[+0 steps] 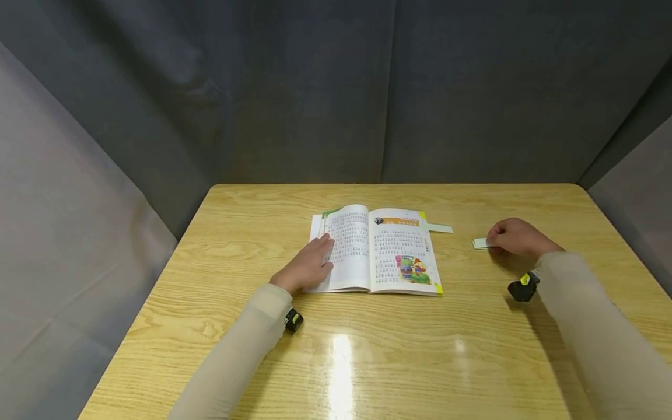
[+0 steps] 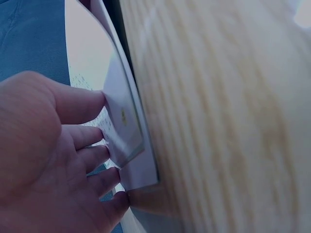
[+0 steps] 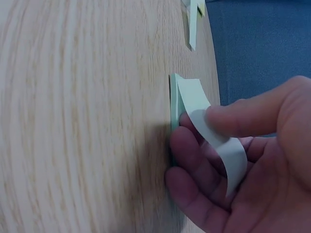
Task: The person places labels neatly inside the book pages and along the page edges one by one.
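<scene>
An open book (image 1: pixel 399 245) with printed text and a cartoon picture lies on the table. My left hand (image 1: pixel 307 265) rests on its left page, fingers extended; the left wrist view shows the fingertips and thumb touching the page (image 2: pixel 124 121). To the right of the book, my right hand (image 1: pixel 520 238) pinches a pale green sticky note strip (image 3: pixel 197 102) between thumb and fingers. The strip bends up from a thin pad (image 3: pixel 173 92) of the same colour lying on the table. Another pale green strip (image 1: pixel 441 228) sticks out from the book's right edge.
The wooden table (image 1: pixel 236 245) has a dark grey curtain (image 1: pixel 310 99) behind it and lighter grey cloth (image 1: pixel 63 233) at the left. A small black camera (image 1: pixel 524 287) is worn at the right wrist, another (image 1: pixel 294 320) at the left.
</scene>
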A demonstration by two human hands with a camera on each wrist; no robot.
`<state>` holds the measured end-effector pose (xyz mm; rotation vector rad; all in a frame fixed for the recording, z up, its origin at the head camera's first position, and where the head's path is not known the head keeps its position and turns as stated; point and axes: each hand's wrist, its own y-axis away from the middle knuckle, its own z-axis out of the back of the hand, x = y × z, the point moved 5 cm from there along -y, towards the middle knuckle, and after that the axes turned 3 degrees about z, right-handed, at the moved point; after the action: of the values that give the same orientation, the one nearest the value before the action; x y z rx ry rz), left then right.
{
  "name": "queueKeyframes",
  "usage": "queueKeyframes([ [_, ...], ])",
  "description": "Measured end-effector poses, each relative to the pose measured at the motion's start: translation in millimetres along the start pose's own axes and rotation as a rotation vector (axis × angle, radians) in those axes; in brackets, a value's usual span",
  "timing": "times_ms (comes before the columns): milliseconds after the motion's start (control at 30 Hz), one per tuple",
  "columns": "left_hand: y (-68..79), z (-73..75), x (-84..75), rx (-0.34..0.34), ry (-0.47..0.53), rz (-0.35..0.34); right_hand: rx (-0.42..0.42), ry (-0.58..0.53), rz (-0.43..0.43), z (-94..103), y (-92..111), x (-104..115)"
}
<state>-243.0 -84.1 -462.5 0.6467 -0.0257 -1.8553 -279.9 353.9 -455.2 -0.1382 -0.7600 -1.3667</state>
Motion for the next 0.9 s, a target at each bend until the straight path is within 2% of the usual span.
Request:
queueKeyframes([
  [233,-1.3,0.5,0.2,0.009,-0.008,0.003,0.049,-0.095,0.007,1.2,2.6,0.7],
  [567,-0.8,2.1,0.9,0.004,-0.011,0.007,0.006,-0.18,0.04,-7.7,1.1,21.7],
  [900,-0.2,1.3,-1.7,0.007,-0.017,0.007,-0.01,-0.171,0.064,-17.3,4.7,36.7],
])
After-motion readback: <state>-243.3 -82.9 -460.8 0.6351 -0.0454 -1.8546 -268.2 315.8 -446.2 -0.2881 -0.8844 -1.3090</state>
